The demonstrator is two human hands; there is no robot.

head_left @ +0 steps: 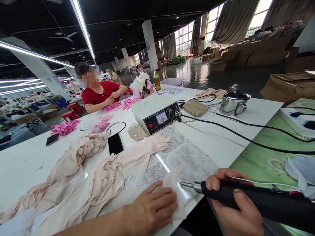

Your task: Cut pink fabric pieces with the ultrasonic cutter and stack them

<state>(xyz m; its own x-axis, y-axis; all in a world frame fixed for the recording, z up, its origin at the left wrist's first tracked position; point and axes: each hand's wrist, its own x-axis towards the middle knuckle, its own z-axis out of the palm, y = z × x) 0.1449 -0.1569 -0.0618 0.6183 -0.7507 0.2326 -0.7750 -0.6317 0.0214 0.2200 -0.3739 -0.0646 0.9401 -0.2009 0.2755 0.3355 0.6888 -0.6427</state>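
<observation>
My left hand (155, 208) lies flat, fingers stretched out, on a thin pale fabric piece (172, 180) at the near edge of the table. In my right hand (236, 200) is a black-handled power tool (253, 196), held level with the fingers wrapped around it. Its pointed metal tip (187, 185) faces left, just beside the fabric's right edge; whether they touch I cannot tell. Beneath the fabric is a clear, glossy sheet (192, 157). Layered beige fabric strips (105, 177) are heaped to the left of my hand.
A control box (157, 114) with a dial stands mid-table, black cables (221, 126) running right from it. Nearby are a phone (115, 143), a lidded metal cup (234, 103) and pink strips (65, 127). Across the table sits a person in red (103, 93). A power strip (297, 121) lies right.
</observation>
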